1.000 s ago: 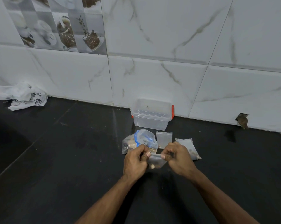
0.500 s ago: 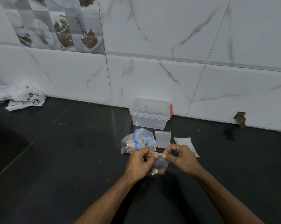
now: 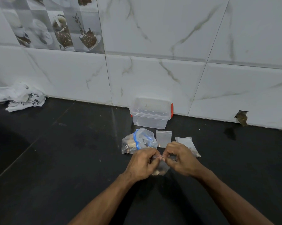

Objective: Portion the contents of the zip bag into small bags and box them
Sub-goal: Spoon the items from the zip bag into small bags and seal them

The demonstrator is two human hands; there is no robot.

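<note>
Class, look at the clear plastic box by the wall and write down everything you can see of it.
The box is a small rectangular tub of clear, slightly cloudy plastic with a matching clear lid on top. Red clips show at its left and right ends. A faint dark mark sits on the lid. It stands upright and level on the black counter, at the foot of the white tiled wall. Nothing can be made out inside. Neither hand touches it; the bags lie in front, apart from it.

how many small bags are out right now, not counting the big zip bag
3: one small bag pinched at its top by both hands, left hand and right hand; one flat before the box; one partly behind the right hand. Others may be hidden.
</note>
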